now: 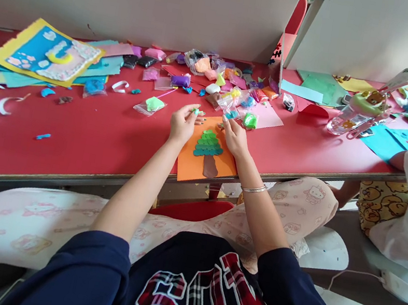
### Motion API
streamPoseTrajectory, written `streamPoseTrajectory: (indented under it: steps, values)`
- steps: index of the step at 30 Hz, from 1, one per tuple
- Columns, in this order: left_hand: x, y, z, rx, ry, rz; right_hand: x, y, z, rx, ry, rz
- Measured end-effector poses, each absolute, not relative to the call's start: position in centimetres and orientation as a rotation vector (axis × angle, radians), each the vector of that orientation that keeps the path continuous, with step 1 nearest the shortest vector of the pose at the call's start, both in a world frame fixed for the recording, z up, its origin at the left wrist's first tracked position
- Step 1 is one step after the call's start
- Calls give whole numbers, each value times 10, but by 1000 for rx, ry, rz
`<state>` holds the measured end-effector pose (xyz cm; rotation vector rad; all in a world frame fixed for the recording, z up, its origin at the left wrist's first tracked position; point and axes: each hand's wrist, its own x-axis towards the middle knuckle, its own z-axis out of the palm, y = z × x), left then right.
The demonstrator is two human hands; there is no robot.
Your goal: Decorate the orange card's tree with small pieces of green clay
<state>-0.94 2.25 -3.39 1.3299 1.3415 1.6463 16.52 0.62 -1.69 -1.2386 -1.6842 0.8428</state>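
An orange sheet (186, 162) lies at the table's front edge, bearing a tree of modelling clay (208, 145) with a brown trunk and scalloped tiers shading from light green to teal. Over its upper left corner is my left hand (182, 125), fingertips pinched on a small bit of green clay (200, 113). My right hand (235, 137) hovers above the sheet's upper right side, its thumb and fingers closed together. Whatever those fingers hold is too small to make out. Just beyond it sits a bag of bright green clay (250, 120).
Bagged clay in many colours is heaped along the back of the red table (120, 135). An opened packet of light green clay (154, 105) is left of my hands. A yellow-framed picture (15, 56) lies far left. A clear bottle (342, 119) and another person's arm (398, 159) are right.
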Motion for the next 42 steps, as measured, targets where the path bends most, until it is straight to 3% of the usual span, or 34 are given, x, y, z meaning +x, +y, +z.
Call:
streamPoseTrajectory:
  steps: [34, 42]
  values:
    - [-6, 9, -18, 1258, 1440, 1580, 164, 3, -9, -1416, -1785, 737]
    - [-11, 19, -31, 1331, 1463, 1552, 165, 1, -6, -1429, -1792, 749]
